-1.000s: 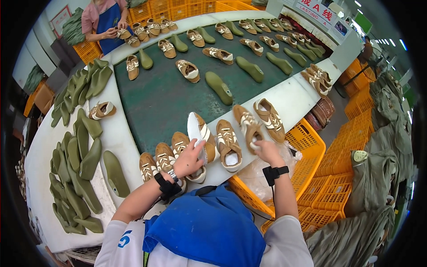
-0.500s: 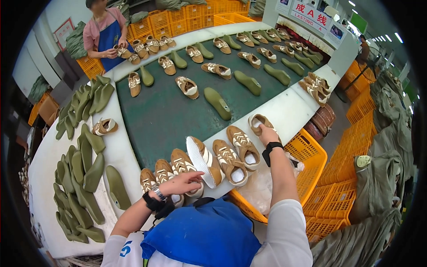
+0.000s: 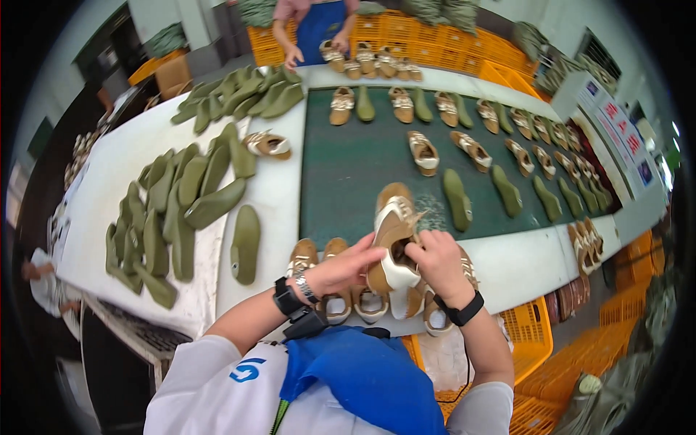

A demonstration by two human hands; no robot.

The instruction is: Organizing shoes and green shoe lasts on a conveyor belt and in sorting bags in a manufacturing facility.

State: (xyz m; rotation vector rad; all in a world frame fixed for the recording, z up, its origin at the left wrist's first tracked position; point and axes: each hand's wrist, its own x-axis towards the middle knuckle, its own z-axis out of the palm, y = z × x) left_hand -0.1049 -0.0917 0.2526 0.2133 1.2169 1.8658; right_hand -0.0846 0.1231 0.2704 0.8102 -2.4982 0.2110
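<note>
A tan and white sneaker (image 3: 396, 217) is held up in front of me, over the near edge of the green belt, with its toe pointing away. My left hand (image 3: 342, 270) grips its left side near the heel. My right hand (image 3: 441, 267) is closed at the opening on the right, its fingertips partly hidden inside the shoe. Below my hands, a row of similar sneakers (image 3: 303, 257) stands along the near white ledge, partly covered by my hands and the lifted shoe.
Green shoe lasts (image 3: 168, 217) are heaped on the white table at left. The green belt (image 3: 341, 188) carries sneakers and lasts in rows. An orange crate (image 3: 528, 333) with clear plastic stands at my right. Across the belt, a person in a blue apron (image 3: 323, 32) handles shoes.
My right hand has left the right end of the near row, and both hands now hold a raised sneaker. The left hand has lifted off the row. My view has turned left.
</note>
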